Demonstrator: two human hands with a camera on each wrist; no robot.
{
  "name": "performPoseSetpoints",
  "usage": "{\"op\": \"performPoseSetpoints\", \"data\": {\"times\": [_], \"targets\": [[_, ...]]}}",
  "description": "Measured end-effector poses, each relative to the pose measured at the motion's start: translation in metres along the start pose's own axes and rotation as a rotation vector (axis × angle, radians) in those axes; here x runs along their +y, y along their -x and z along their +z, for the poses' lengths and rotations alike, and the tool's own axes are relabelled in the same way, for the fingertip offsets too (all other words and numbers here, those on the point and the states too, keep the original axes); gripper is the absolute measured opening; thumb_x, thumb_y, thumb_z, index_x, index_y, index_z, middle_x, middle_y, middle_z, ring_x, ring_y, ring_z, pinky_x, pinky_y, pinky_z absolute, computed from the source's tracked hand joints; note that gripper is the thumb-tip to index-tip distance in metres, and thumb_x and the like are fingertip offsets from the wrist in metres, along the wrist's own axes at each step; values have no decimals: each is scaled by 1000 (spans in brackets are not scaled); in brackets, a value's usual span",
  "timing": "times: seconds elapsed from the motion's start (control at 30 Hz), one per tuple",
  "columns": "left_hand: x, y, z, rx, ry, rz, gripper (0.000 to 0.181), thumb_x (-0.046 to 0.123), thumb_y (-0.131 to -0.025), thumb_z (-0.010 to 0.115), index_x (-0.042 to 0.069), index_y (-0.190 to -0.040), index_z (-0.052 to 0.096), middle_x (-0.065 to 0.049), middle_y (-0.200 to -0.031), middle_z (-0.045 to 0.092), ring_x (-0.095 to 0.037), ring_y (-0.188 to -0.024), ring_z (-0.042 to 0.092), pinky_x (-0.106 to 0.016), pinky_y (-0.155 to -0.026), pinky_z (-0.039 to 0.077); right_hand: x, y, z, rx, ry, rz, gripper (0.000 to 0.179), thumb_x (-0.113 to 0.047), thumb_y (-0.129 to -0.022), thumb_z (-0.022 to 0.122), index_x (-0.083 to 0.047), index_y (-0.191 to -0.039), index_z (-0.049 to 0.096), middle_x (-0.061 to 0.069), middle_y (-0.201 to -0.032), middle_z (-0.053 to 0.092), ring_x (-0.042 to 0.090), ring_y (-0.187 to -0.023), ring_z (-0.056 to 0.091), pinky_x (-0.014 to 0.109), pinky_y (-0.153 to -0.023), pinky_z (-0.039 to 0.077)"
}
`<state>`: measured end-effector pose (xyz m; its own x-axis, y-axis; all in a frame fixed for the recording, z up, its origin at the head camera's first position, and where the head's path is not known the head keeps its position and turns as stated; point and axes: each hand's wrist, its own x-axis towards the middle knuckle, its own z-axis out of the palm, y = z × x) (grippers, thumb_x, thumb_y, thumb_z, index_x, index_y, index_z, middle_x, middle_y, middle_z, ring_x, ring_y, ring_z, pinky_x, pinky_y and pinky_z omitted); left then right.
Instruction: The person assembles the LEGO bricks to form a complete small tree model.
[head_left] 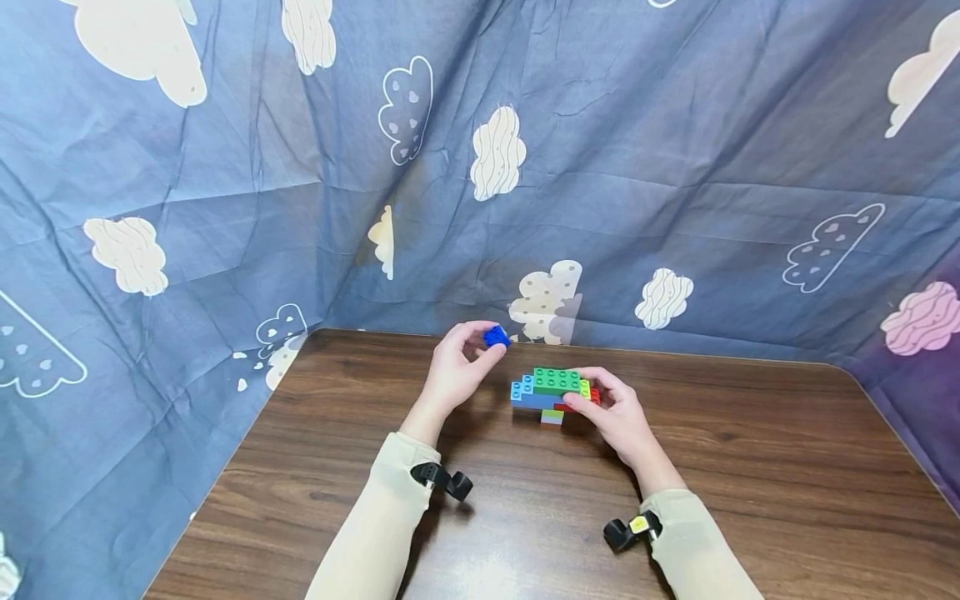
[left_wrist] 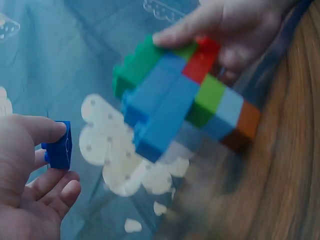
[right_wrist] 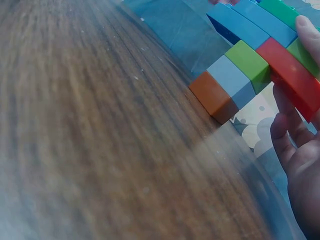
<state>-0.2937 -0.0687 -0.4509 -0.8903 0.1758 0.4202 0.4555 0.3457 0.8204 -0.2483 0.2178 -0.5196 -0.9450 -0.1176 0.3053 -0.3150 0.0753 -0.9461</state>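
Observation:
My left hand (head_left: 459,367) pinches a small dark blue toy brick (head_left: 496,336) between thumb and fingers; its studs face sideways in the left wrist view. To the right, my right hand (head_left: 611,412) grips the right end of a brick build. A green brick (head_left: 557,381) tops this build, above blue bricks (left_wrist: 167,100) that stick out to the left. Red (right_wrist: 290,75) and lime bricks sit at the gripped end. Underneath, a narrow column stacks a lime, a pale blue and an orange-brown brick (right_wrist: 212,100). The dark blue brick is apart from the build.
Both hands are over the far part of a brown wood-grain table (head_left: 300,467). Behind its back edge hangs a blue cloth (head_left: 435,208) with cloud prints. Black wrist cameras are strapped at both sleeves.

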Motion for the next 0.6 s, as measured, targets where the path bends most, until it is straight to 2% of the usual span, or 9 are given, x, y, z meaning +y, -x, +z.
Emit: {"op": "performPoseSetpoints", "data": {"times": [0.1,0.27,0.43,0.53,0.6], "targets": [[12,2,3,-24,14,6,37,21,-101,82,10,-136,73,-10,-120,71,-31,-103,68,-30,-86,57,0,0,0,0,3,-1,36,-2,-100,79,1,-134,68,-4,-117,74,9,-96,72,23,-82,61],[26,5,13,-80,20,46,38,19,-102,81,10,-137,72,-9,-122,72,-23,-98,67,-34,-85,59,0,0,0,-1,9,3,35,-4,-101,78,0,-135,68,-3,-117,74,10,-96,71,23,-82,61],[32,10,26,-129,-8,121,38,14,-102,80,8,-138,71,-9,-120,73,-19,-91,66,-31,-82,58,0,0,0,-10,-4,-11,34,-2,-102,77,0,-135,68,-3,-118,74,10,-95,71,23,-82,61],[34,12,32,-153,-44,157,37,14,-101,80,7,-137,72,-7,-120,73,-19,-94,67,-30,-84,58,0,0,0,-14,-11,-21,33,-1,-102,76,1,-134,68,-3,-118,74,10,-95,71,23,-82,61],[35,13,36,-166,-56,180,36,15,-101,80,7,-136,72,-7,-121,72,-22,-97,69,-34,-86,60,0,0,0,-13,-12,-25,33,-1,-101,76,0,-133,68,-3,-118,74,10,-95,71,23,-82,61]]}}
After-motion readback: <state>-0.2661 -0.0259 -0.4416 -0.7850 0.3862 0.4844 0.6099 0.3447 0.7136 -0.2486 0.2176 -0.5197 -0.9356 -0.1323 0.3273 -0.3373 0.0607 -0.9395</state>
